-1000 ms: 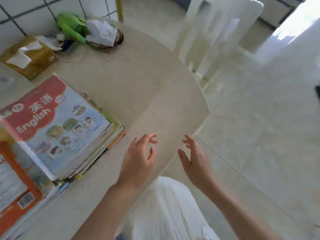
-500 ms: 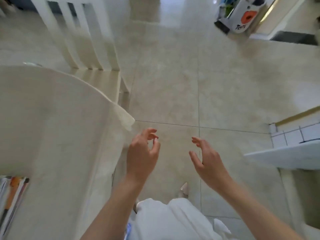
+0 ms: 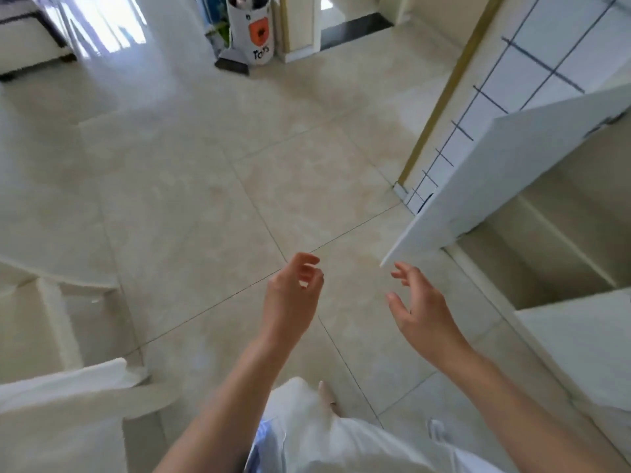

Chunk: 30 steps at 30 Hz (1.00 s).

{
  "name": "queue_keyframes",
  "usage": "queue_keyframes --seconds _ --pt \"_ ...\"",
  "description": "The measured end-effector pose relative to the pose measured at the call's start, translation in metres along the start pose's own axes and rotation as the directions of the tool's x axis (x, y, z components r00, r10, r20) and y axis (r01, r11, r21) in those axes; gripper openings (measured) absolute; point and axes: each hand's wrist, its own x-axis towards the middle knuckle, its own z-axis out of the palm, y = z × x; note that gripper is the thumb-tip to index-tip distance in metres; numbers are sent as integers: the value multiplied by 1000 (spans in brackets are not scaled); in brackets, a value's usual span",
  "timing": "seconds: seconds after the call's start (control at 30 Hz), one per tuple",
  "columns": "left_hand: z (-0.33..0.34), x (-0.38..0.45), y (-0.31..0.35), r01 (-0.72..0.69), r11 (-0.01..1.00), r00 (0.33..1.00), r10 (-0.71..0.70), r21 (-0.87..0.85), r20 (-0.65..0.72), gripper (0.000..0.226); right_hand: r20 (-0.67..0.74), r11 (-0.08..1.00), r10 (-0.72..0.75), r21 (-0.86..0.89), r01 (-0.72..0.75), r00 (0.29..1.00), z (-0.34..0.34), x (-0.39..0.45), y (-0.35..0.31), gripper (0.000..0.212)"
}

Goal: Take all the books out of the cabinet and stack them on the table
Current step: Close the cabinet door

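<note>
My left hand and my right hand hang over the floor tiles, both empty with fingers loosely spread. The white cabinet stands at the right with its door swung open toward me. The part of its shelves that shows is bare and beige; no book is in view. My right hand is just left of the door's lower corner, not touching it. Only a pale edge of the table shows at the bottom left.
A white chair stands at the left beside the table edge. Far back, a white toy bag with an orange patch stands near a doorway. A tiled wall rises behind the cabinet door. Open floor lies between me and the cabinet.
The view has swung right, away from the table and its book stack, to the open cabinet. Both hands stayed empty and raised in front of me.
</note>
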Motion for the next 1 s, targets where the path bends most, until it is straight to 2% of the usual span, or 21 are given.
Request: queue_keyframes --seconds 0.17,0.3,0.43,0.53,0.63,0.7,0.8,0.87,1.0 --pt "57 71 46 -69 997 979 65 13 194 13 -134 985 150 111 -135 980 -40 40 27 45" --pt "101 142 83 -131 991 935 128 -13 332 21 -219 961 243 186 -204 945 -71 90 38 46" --pt "139 206 126 -210 978 883 189 0 430 11 -277 932 330 250 -264 903 -99 142 42 45" --pt "173 254 167 -253 967 813 215 -4 541 11 -322 901 403 302 -311 857 -121 183 49 45" --pt "211 293 207 -286 958 731 242 -36 638 12 -342 834 507 429 -348 791 -142 216 55 48" --pt "233 314 229 -338 941 682 266 -29 681 16 -299 760 582 530 -375 756 -153 236 55 53" --pt "272 334 262 -373 928 600 260 -23 757 13 -239 692 623 611 -384 745 -166 260 57 63" --pt "295 338 283 -364 931 546 207 7 812 13 -239 706 615 591 -390 751 -172 271 56 67" --pt "323 337 311 -453 887 412 121 88 903 32 -267 728 615 553 -405 742 -181 288 51 62"
